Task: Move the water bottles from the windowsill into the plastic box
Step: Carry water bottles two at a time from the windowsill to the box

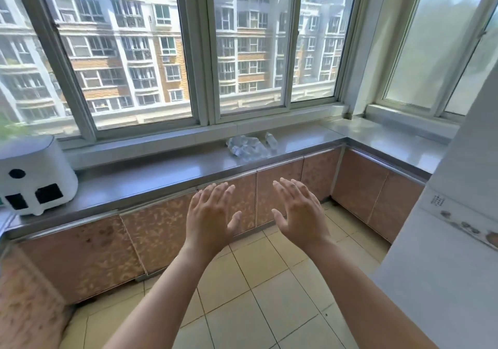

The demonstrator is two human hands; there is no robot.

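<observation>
Several clear plastic water bottles (pixel 249 146) lie in a loose heap on the grey windowsill counter (pixel 151 178), just under the middle window. One more bottle (pixel 270 139) lies at the heap's right edge. My left hand (pixel 211 214) and my right hand (pixel 300 209) are held out side by side, palms down, fingers spread, holding nothing. Both hover in front of the cabinet doors, below and short of the bottles. No plastic box is in view.
A white appliance (pixel 35 176) stands on the counter at the far left. Brown cabinet doors (pixel 156 235) run under the counter, which turns a corner at the right (pixel 390 143). A white unit (pixel 452 240) fills the right side. Tiled floor (pixel 256 294) lies below.
</observation>
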